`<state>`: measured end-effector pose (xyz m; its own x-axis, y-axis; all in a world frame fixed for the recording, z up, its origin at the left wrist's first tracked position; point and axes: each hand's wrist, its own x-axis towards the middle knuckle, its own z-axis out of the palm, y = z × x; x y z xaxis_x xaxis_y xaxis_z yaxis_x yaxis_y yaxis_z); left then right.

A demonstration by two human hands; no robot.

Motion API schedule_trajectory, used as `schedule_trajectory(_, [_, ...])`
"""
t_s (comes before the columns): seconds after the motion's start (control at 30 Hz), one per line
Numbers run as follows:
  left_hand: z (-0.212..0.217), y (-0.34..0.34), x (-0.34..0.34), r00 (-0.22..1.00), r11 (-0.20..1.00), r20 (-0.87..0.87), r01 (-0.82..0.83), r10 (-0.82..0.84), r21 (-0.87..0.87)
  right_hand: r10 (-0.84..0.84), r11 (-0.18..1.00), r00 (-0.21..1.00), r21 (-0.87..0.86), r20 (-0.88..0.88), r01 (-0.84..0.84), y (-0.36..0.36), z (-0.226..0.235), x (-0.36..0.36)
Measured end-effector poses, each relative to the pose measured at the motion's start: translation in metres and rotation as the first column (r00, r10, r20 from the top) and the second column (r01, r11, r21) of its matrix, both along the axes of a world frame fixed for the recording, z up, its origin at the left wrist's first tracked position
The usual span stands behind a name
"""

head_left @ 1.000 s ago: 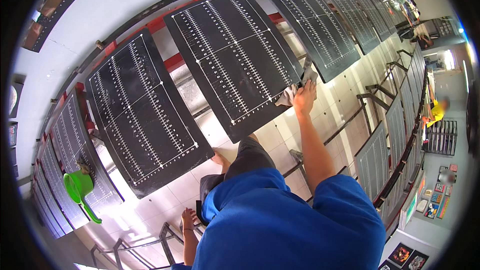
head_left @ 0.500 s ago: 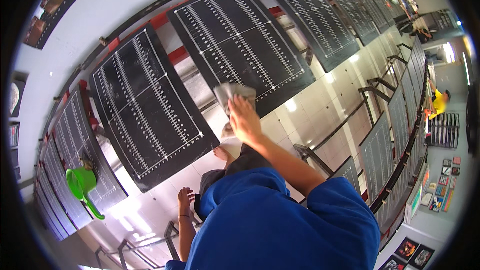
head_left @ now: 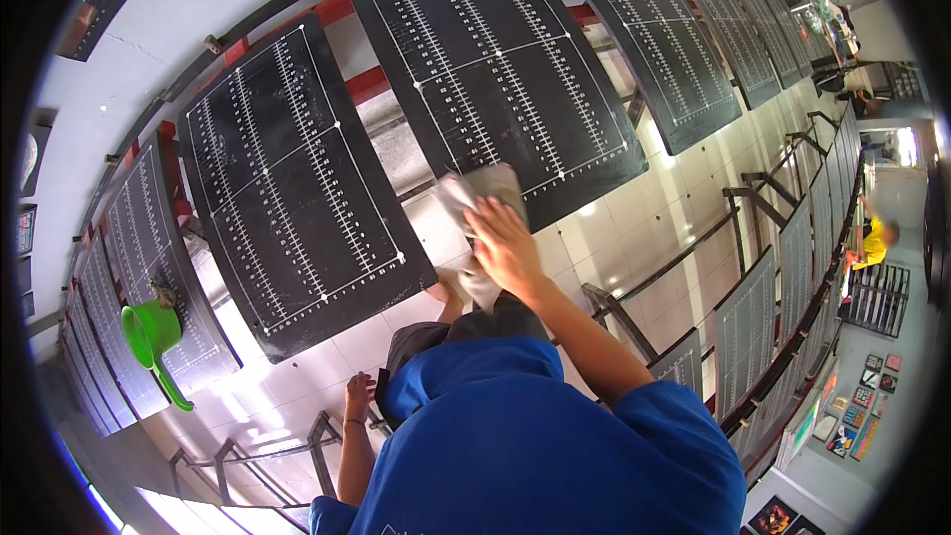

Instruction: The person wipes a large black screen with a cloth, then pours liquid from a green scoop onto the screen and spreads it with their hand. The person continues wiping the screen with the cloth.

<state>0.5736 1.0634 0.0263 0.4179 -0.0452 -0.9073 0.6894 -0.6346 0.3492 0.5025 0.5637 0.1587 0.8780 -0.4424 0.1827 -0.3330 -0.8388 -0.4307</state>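
Even contact likely calls for laying the right hand's [head_left: 503,243] extended fingers, whose pinch I cannot tell, flat over the grey cloth [head_left: 498,181] at the black gridded panel's [head_left: 520,104] six-o'clock end, the left hand [head_left: 359,396] hanging loosely open at seven.

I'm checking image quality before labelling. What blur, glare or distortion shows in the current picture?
Head view: the grey cloth under the right hand looks slightly smeared, probably by motion; head view: white glare streaks the tiled floor; head view: the fisheye lens bends the row of black boards into an arc, with dark corners all round.
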Motion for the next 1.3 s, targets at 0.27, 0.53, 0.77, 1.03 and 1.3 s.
schedule_trajectory(0.27, [-0.015, -0.015, -0.029, 0.969, 0.971, 0.184, 0.192, -0.165, -0.141, -0.405, 0.850, 0.908, -0.408, -0.103, 0.333, -0.229, -0.028, 0.003])
schedule_trajectory(0.53, [0.014, -0.080, 0.011, 0.998, 0.995, 0.052, 0.044, -0.040, -0.085, 0.109, 0.994, 0.994, 0.027, 0.000, -0.109, -0.051, 0.007, 0.135])
schedule_trajectory(0.77, [0.011, -0.073, -0.022, 0.958, 0.955, -0.038, -0.287, 0.285, -0.078, -0.373, 0.919, 0.908, -0.207, -0.190, 0.335, -0.115, -0.020, -0.088])
schedule_trajectory(1.03, [0.034, -0.099, -0.059, 0.980, 0.982, 0.162, 0.138, -0.116, -0.129, -0.452, 0.824, 0.889, -0.346, 0.075, 0.448, -0.282, -0.051, 0.084])
schedule_trajectory(1.3, [0.060, -0.137, 0.010, 0.982, 0.997, 0.183, -0.032, 0.044, -0.065, 0.255, 0.965, 0.959, 0.025, 0.122, -0.260, -0.078, -0.013, 0.149])
